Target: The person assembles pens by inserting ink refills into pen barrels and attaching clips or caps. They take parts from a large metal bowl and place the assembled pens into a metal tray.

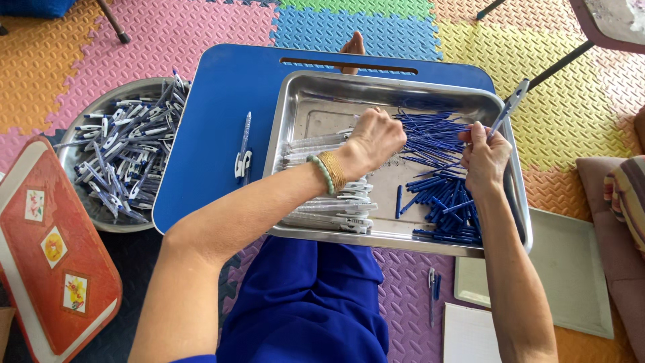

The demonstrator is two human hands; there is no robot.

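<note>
My left hand point(376, 138) is curled into a loose fist over the steel tray point(316, 101), its fingers reaching down at the edge of the thin blue refills point(430, 138); I cannot tell whether they pinch one. My right hand point(485, 156) is closed around a clear pen barrel point(508, 111), which sticks up tilted, away from me and past the tray's far right rim.

Below my left wrist, with its green and gold bangles point(328, 173), lie the clear barrels with white clips point(336, 202), stacked in rows. Just under my right hand sits a heap of short blue caps point(443, 208), touching the refills above it.

The tray rests on a blue surface point(215, 134). One finished pen point(244, 154) lies on it, well left of my left hand. Further left, a round metal bowl point(74, 161) on the foam floor mat holds a pile of assembled pens point(127, 161). Near my right elbow, another pen point(432, 289) lies on the floor.
</note>
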